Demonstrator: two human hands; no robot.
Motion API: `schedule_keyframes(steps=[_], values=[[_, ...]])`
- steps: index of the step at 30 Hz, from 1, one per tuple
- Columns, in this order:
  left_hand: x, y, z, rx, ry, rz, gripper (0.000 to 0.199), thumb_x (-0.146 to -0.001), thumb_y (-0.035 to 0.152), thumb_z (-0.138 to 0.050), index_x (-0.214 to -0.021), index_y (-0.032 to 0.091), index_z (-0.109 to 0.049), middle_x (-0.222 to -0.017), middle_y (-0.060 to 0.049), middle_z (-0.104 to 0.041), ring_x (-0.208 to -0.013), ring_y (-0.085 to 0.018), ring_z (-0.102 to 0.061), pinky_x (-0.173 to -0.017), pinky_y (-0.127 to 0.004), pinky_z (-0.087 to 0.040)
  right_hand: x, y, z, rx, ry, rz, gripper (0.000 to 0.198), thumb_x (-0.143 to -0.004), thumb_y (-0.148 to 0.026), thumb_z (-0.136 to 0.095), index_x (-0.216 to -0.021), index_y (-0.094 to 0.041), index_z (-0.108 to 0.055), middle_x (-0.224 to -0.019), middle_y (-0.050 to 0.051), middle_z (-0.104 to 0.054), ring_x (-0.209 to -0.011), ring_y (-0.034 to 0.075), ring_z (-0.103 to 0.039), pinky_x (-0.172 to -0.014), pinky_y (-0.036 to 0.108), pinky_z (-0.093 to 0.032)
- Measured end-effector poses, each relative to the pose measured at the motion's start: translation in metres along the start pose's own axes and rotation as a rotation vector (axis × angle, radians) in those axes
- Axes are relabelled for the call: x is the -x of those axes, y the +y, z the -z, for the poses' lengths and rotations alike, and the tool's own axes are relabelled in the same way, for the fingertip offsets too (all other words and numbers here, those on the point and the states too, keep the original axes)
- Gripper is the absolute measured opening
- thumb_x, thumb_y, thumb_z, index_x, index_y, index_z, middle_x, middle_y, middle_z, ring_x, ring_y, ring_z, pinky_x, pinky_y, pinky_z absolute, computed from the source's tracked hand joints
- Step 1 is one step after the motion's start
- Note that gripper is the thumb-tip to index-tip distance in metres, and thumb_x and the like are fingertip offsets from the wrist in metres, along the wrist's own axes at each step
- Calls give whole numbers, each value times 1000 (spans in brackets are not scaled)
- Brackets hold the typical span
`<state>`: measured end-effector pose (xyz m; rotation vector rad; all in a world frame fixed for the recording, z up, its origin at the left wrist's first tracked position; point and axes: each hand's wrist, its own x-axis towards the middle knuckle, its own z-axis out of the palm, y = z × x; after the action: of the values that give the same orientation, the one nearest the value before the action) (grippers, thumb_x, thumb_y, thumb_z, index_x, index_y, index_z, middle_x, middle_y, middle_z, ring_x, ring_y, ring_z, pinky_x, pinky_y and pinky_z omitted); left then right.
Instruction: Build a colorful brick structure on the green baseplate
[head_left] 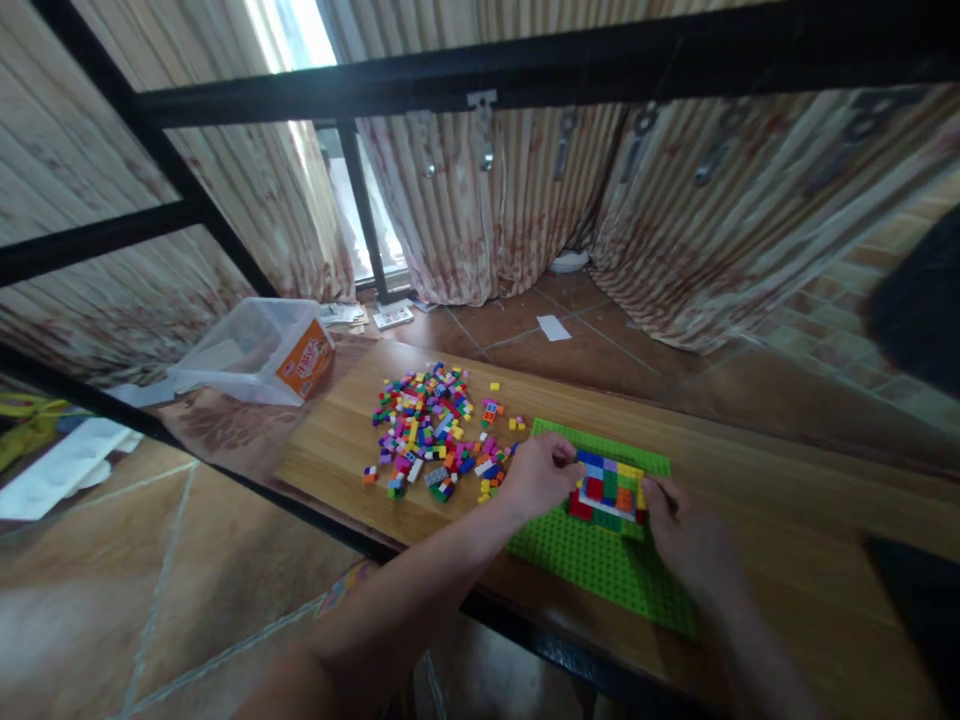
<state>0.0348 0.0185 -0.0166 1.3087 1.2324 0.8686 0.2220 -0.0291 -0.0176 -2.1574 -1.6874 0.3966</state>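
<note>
A block of joined toy bricks [609,490] in blue, yellow, red, green, orange and white stands on a green studded baseplate [577,560]. At its left edge is my left hand [544,475], with thumb and fingers pinched together; whatever they hold is too small to make out. My right hand [686,530] grips the right edge of the brick block, its fingers closed against the yellow and dark red bricks there. Left of the baseplate, a heap of loose toy bricks [427,425] in many colours lies spread out, reaching close to my left hand.
The wooden tabletop [787,520] carries all of this. A clear plastic box [255,350] with an orange label stands past the table's left end. Black metal bars [525,65] with hooks run across behind the table. A dark flat object [915,590] lies at the right.
</note>
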Motion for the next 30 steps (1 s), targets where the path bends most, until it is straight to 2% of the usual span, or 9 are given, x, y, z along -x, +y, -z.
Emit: schedule_keyframes(steps=[5, 10, 13, 16, 19, 22, 24, 27, 30], values=[[-1, -4, 3, -99, -29, -54, 8, -77, 18, -66, -85, 15, -64, -66, 2, -62, -60, -10, -56, -56, -20, -45, -6, 8, 0, 6, -42, -40, 52, -88, -51, -33, -100, -19, -72, -89, 14, -75, -78, 29, -69, -70, 38, -51], [-1, 5, 16, -202, -78, -169, 10, -82, 21, -60, -85, 15, -67, -73, -1, -67, -65, -12, -59, -61, -22, -46, -7, 13, -2, 17, -61, -38, 54, -89, -54, -32, -101, -19, -71, -88, 14, -75, -79, 30, -70, -70, 39, -52], [-5, 14, 36, -298, -35, -238, 15, -82, 22, -57, -86, 14, -69, -74, -2, -68, -66, -13, -59, -61, -22, -45, -7, 16, -3, 40, -44, -12, 54, -89, -54, -32, -101, -19, -71, -87, 13, -75, -77, 30, -70, -69, 39, -52], [-9, 23, 70, -408, 14, -276, 16, -82, 19, -54, -83, 14, -70, -72, -1, -68, -66, -13, -59, -62, -21, -44, -8, 18, -4, 60, -15, 6, 54, -89, -54, -32, -99, -20, -72, -84, 12, -75, -73, 29, -70, -65, 38, -52], [-6, 31, 116, -595, 153, -184, 15, -78, 17, -56, -71, 14, -70, -68, -1, -66, -65, -13, -58, -62, -22, -41, -9, 17, -4, 56, -8, 16, 53, -88, -55, -32, -96, -20, -72, -80, 13, -75, -70, 30, -69, -63, 39, -52], [6, 34, 161, -788, 313, 5, 9, -73, 17, -62, -71, 15, -71, -63, -1, -63, -61, -13, -54, -59, -23, -39, -10, 15, -3, 54, -28, 3, 53, -87, -55, -31, -95, -20, -71, -82, 14, -75, -71, 31, -69, -65, 40, -52], [16, 33, 182, -848, 343, 93, 8, -71, 21, -66, -73, 16, -72, -64, -1, -63, -61, -14, -53, -58, -23, -38, -10, 14, -2, 55, -47, -13, 54, -87, -54, -30, -97, -19, -71, -85, 15, -75, -75, 31, -70, -67, 40, -52], [26, 32, 192, -872, 282, 101, 11, -71, 19, -66, -77, 17, -74, -67, -1, -66, -63, -14, -56, -60, -23, -41, -10, 13, -1, 66, -80, -30, 55, -87, -54, -30, -100, -19, -70, -86, 16, -75, -77, 32, -69, -69, 41, -52], [26, 31, 182, -896, 206, 78, 16, -71, 16, -63, -80, 20, -76, -74, -3, -70, -68, -16, -61, -65, -24, -45, -11, 13, -2, 82, -87, -31, 55, -88, -54, -29, -100, -19, -69, -85, 15, -74, -75, 32, -68, -69, 41, -51]])
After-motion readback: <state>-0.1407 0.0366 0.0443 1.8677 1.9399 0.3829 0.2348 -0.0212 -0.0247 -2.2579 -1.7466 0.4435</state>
